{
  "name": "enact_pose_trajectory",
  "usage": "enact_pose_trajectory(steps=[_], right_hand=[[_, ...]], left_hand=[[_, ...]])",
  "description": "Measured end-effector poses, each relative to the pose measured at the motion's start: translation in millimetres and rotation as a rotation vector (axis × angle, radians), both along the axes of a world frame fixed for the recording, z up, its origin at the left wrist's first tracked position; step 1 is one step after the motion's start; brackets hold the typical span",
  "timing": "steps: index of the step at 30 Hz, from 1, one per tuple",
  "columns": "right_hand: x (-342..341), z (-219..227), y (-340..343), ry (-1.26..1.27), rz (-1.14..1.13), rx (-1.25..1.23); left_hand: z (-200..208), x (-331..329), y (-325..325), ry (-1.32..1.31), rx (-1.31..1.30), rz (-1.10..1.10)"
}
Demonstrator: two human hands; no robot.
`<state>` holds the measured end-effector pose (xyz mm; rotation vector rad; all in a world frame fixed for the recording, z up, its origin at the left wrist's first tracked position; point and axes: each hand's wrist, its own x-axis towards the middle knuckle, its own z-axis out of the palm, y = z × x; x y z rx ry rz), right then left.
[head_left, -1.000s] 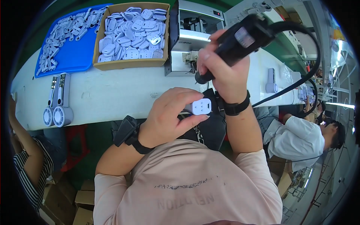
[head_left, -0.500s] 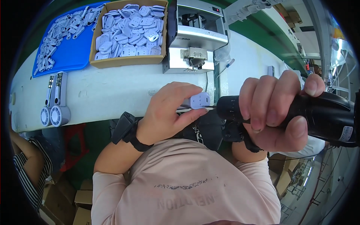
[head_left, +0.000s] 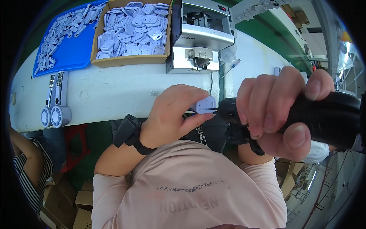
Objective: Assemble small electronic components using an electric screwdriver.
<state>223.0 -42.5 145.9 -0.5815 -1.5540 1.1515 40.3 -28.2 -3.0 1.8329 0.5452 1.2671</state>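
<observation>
Pinched between the thumb and fingers of my left hand (head_left: 173,114) is a small pale-lilac plastic housing (head_left: 206,105), its end with small holes turned to the right. My right hand (head_left: 284,110) wraps round a thick black electric screwdriver (head_left: 324,120) held level. The thin bit of the screwdriver points left and meets the end face of the housing; whether it sits on a screw is too small to tell. Both hands are over the table's front edge. Fingers hide much of the housing.
Behind stand a cardboard box (head_left: 131,62) of lilac plastic parts, a blue tray (head_left: 70,63) of small grey pieces and a silver-black machine (head_left: 200,42). Two fan-like devices (head_left: 61,116) lie at the table's left edge. Another person's arm (head_left: 28,160) shows at far left.
The housing has shifted slightly right in my left hand. My right hand has rolled the screwdriver a little, and the bit now meets the housing's face higher and farther from its lower edge.
</observation>
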Motion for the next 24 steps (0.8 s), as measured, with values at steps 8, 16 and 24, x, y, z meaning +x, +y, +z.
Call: enact_pose_trajectory(steps=[8, 16, 24], right_hand=[[-7, -1, -5, -0.028, -0.083, -0.007], [8, 1, -1, 0.058, -0.002, 0.011], [4, -71, 60, 0.003, -0.527, -0.02]], left_hand=[[0, 3, 1, -0.003, 0.009, -0.004], [2, 0, -2, 0.01, -0.019, -0.024], [0, -1, -2, 0.007, -0.088, -0.052]])
